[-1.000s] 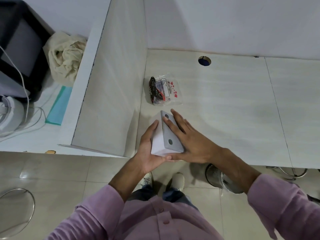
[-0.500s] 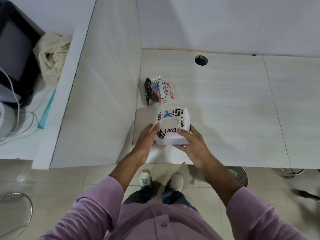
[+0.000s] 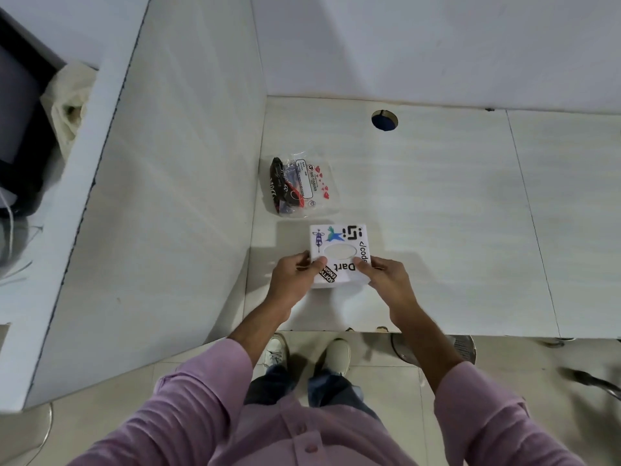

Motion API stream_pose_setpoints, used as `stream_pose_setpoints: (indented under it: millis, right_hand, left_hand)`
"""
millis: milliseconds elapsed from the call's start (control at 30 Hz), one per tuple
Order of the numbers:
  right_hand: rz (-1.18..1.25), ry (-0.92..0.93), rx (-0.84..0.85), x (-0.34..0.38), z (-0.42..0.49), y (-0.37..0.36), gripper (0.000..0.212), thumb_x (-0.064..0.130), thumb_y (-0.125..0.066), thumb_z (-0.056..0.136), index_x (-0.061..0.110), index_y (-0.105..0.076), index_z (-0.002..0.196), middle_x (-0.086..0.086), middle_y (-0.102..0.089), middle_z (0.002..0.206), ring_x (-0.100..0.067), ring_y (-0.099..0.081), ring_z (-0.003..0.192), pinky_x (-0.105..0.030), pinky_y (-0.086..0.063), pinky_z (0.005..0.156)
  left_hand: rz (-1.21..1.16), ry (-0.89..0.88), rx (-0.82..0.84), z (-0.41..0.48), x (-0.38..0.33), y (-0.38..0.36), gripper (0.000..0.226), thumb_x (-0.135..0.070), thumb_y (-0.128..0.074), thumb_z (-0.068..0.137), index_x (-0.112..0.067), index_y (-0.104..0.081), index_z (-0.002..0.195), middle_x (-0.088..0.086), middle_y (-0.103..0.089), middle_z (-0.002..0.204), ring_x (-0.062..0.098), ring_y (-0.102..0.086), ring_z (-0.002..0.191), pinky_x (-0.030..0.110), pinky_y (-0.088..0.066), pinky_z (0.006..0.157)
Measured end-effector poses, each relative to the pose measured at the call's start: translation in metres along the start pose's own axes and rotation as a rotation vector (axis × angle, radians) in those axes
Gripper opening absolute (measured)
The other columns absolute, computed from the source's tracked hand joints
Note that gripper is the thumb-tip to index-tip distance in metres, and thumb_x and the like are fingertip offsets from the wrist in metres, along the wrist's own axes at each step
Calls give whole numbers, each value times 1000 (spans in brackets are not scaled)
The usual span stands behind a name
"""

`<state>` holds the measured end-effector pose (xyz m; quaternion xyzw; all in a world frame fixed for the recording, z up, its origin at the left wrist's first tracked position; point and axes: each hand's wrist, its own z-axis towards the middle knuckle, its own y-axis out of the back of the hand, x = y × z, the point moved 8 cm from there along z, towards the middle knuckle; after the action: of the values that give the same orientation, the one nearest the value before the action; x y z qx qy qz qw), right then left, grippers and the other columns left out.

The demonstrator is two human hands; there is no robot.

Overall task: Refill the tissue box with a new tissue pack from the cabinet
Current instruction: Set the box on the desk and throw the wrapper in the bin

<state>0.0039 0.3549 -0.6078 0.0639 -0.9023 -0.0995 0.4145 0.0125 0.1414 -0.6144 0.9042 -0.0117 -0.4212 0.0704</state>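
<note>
Your left hand [image 3: 295, 277] and right hand [image 3: 383, 280] both pinch the near corners of the one white square tissue box with stickers [image 3: 339, 253], thumbs on its top, fingers curled round its sides. The box sits flat on the pale desk [image 3: 437, 230] at frame centre, oval slot up, a little in from the desk's near edge. The white partition wall [image 3: 168, 196] stands close on the left; to the right the desk lies open. Just beyond the box lies one clear plastic tissue packet [image 3: 302, 186]. Farther, upper centre, one round cable hole [image 3: 384, 120].
</note>
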Motion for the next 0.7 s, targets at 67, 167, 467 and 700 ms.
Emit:
stream_pose_setpoints:
  millis: [67,167,467,700]
  right_hand:
    - [-40,23,-44,2,1,8,21,35,-76,91,25,-82,109,9,-81,97,-17,-74,102,-29,-56,83]
    - [-112,40,-107,5,7,15,26,23,-74,92,19,-77,117,5,-78,99,-18,-72,99,-24,-52,78]
    - [-624,663,-60,112,30,-46,25,23,-69,91,20,-75,115,-10,-63,126,-31,-56,124,-25,-39,98]
    - [-1406,583,389,115,70,-169,50,28,-62,96,37,-56,146,-15,-18,170,-40,-15,157,-65,-10,126]
  left_hand:
    - [83,-23,12,-2,-6,-8,20,-29,-73,94,-20,-78,111,2,-81,102,20,-75,97,28,-58,87]
    - [154,-38,26,3,-8,-17,24,-27,-71,95,-17,-76,117,4,-80,107,17,-71,92,19,-51,74]
    - [-29,-5,-336,23,-14,26,66,-31,-69,95,-13,-40,152,13,-60,134,20,-59,106,28,-43,88]
    - [-260,-35,-481,23,-15,61,56,-17,-70,89,-10,-50,141,22,-67,126,26,-63,97,33,-52,80]
